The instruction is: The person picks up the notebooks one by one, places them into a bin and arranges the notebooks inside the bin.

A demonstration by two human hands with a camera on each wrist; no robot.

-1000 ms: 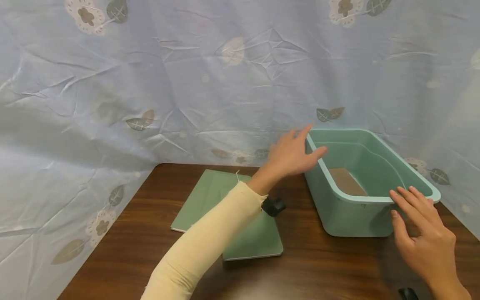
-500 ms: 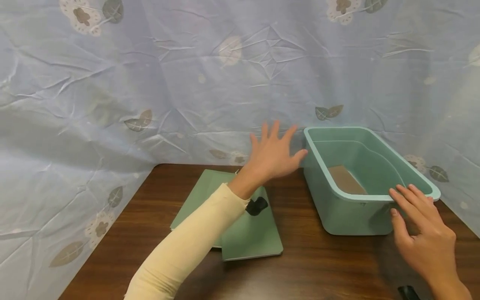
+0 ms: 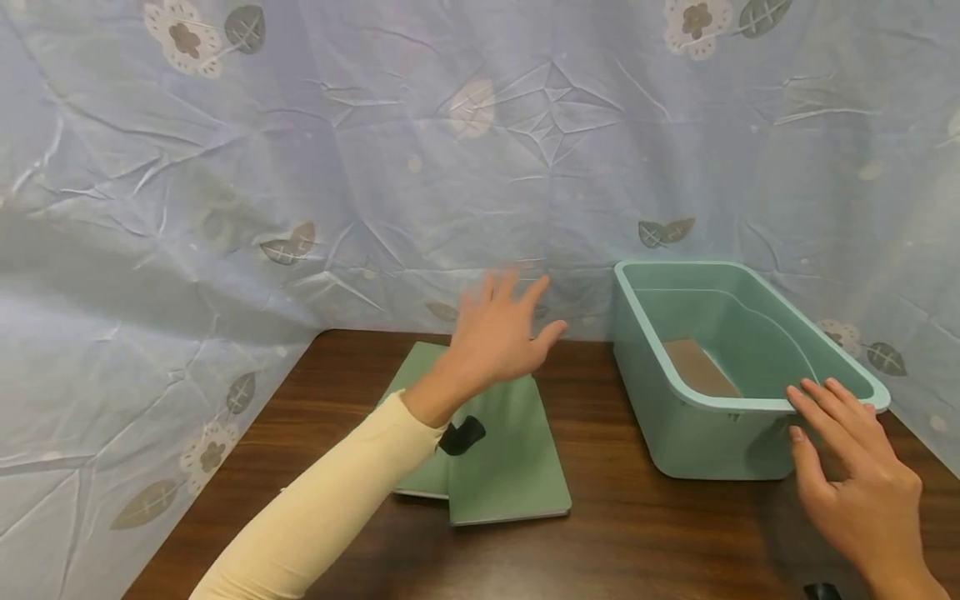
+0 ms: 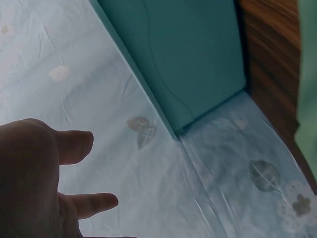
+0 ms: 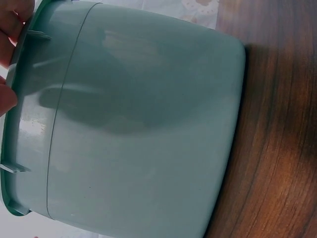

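Observation:
My left hand (image 3: 495, 337), fingers spread and holding nothing, is raised over two green notebooks. One notebook (image 3: 517, 475) overlaps the other notebook (image 3: 420, 358) on the table; my sleeve and hand cover parts of both. To the right stands a light green plastic bin (image 3: 720, 446), its open top facing up. A flat brown piece (image 3: 697, 367) lies on its floor. My right hand (image 3: 862, 479) rests its fairly straight fingers on the bin's near right rim, with the thumb lower, outside the wall. The left wrist view shows the left thumb (image 4: 74, 146) apart from the bin.
The dark wood table (image 3: 637, 533) runs back to a pale floral cloth (image 3: 420, 192) hanging behind and at both sides. The bin stands close to this cloth at the back right. Bare wood lies between notebooks and bin.
My left hand has left the bin's far left rim and moved left over the notebooks, fingers spread. The right hand stays on the rim; bin and notebooks have not moved.

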